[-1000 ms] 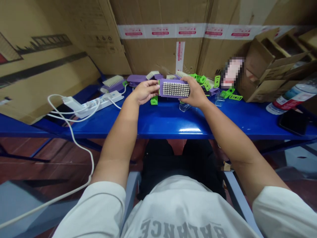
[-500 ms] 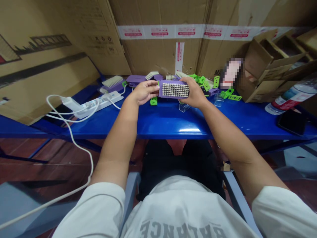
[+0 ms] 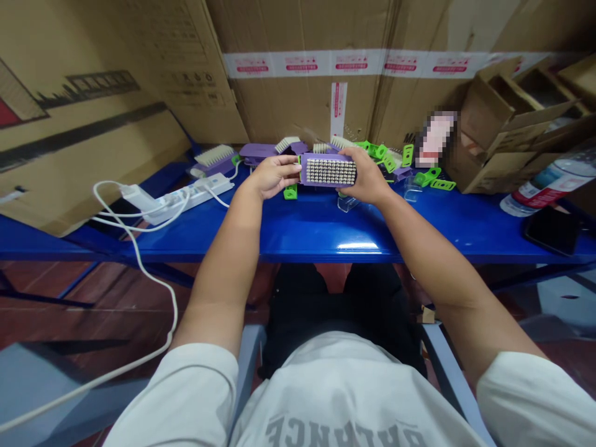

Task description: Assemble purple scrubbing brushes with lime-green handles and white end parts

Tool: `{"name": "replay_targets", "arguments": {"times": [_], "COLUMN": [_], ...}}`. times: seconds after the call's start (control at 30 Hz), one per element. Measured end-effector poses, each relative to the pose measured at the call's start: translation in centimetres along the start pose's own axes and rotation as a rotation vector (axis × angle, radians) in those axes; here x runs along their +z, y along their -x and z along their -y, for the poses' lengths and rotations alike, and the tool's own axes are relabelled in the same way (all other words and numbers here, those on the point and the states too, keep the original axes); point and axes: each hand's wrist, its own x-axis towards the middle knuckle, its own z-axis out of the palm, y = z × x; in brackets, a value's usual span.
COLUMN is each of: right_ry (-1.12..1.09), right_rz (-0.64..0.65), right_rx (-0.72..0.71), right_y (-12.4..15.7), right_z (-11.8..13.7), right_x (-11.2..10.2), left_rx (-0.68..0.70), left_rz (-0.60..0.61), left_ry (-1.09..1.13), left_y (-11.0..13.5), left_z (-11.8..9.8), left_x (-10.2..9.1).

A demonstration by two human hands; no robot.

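Both my hands hold a purple brush (image 3: 328, 171) above the blue table (image 3: 326, 226), its rows of pale bristles facing me. My left hand (image 3: 274, 176) pinches its left end, where a bit of green shows. My right hand (image 3: 369, 177) wraps round its right end. A green clip (image 3: 290, 192) lies on the table just below my left hand. Behind the hands lies a heap of more purple brushes (image 3: 261, 151) and green clips (image 3: 379, 152).
A white power strip (image 3: 195, 190) with white cables lies at the left. Cardboard boxes (image 3: 298, 68) wall the back; open cartons (image 3: 507, 124) stand at the right. A plastic bottle (image 3: 544, 183) and a black phone (image 3: 552, 230) lie at the right edge. Small clear plastic pieces (image 3: 348, 203) lie near my right hand.
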Motion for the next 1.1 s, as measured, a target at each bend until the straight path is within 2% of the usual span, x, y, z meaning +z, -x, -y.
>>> {"name": "replay_targets", "arguments": {"times": [0.43,0.57,0.8,0.93,1.1], "right_ry": [0.020,-0.007,-0.031,-0.044,-0.136], "right_rz": [-0.012,0.005,-0.029,-0.055,-0.121], "right_rx": [-0.003,0.034,0.071,0.090,0.196], "right_y": [0.0,-0.1,-0.1,-0.1,-0.3], "right_z": [0.1,0.8,0.6,0.0,-1.2], "right_x": [-0.1,-0.2,-0.1,0.1,0.8], "left_rx": [-0.011,-0.018,-0.023,0.068,0.312], "left_rz": [-0.025,-0.007,-0.057,-0.053,-0.180], "left_ry": [-0.024,-0.033,-0.078,-0.066,-0.022], "left_y": [0.0,0.0,-0.1,0.3,0.9], "left_z": [-0.2,-0.2,-0.2,-0.6,-1.0], "left_x": [0.0,-0.2,-0.1,0.3,1.2]}}
